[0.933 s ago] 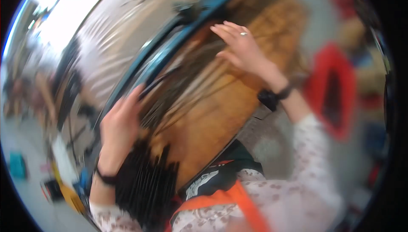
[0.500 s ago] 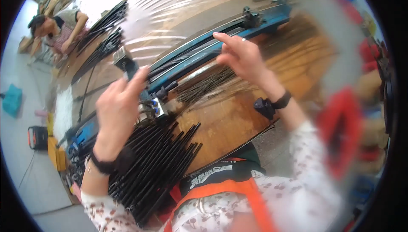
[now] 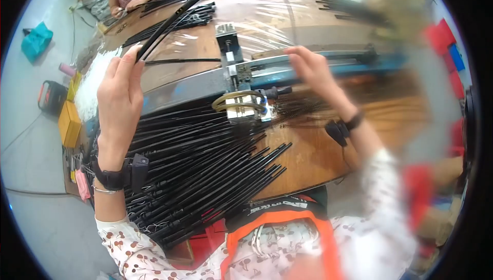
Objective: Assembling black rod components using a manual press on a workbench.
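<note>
My left hand (image 3: pixel 120 87) is raised at the left, its fingers closed round the near end of a long black rod (image 3: pixel 167 26) that slants away to the upper right. A thinner dark strip runs beside it. My right hand (image 3: pixel 314 72) hovers by a long blue rail (image 3: pixel 277 78), right of centre. Its fingers are stretched out and slightly blurred, and no object shows in them. Between the hands stands a metal clamping fixture (image 3: pixel 241 110) with a yellowish hose loop (image 3: pixel 226 100) and a dark knob (image 3: pixel 280 92).
A large pile of black rods (image 3: pixel 200 172) lies on the wooden table (image 3: pixel 303 164) in front of me. More black rods (image 3: pixel 200 18) lie at the far side, close to another person's hands (image 3: pixel 128 8). Thin brown rods (image 3: pixel 308 105) rest behind the fixture. A yellow box (image 3: pixel 69 123) is at the left.
My left hand has moved left, away from the fixture, and now visibly holds a black rod. My right hand remains near the rail. The view has turned left.
</note>
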`<state>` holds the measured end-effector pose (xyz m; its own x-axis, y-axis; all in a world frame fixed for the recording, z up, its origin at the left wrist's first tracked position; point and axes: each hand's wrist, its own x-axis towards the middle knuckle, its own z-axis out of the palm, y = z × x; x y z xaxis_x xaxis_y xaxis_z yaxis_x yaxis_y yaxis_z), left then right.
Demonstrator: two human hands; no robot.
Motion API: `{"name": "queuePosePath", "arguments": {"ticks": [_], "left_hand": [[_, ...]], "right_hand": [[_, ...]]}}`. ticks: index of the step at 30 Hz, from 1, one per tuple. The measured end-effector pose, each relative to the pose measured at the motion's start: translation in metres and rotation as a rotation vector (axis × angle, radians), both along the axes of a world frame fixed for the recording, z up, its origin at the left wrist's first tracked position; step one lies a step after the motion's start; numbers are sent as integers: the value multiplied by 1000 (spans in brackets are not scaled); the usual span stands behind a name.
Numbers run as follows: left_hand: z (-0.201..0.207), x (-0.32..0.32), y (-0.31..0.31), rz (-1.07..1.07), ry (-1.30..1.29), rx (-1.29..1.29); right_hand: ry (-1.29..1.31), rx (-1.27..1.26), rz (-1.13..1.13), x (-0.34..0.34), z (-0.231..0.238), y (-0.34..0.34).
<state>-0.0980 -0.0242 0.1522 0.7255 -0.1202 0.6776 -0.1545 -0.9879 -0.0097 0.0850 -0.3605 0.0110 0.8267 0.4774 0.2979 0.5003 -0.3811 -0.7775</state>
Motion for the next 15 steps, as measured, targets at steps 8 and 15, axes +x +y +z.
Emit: {"name": "queuePosePath", "arguments": {"ticks": [8,15], "left_hand": [[-27,-56,57,154,76,-129],[-55,-65,63,196,145,-217]], "right_hand": [[-28,172,411,18,14,137],[-351,-46,463,28,12,147]]}}
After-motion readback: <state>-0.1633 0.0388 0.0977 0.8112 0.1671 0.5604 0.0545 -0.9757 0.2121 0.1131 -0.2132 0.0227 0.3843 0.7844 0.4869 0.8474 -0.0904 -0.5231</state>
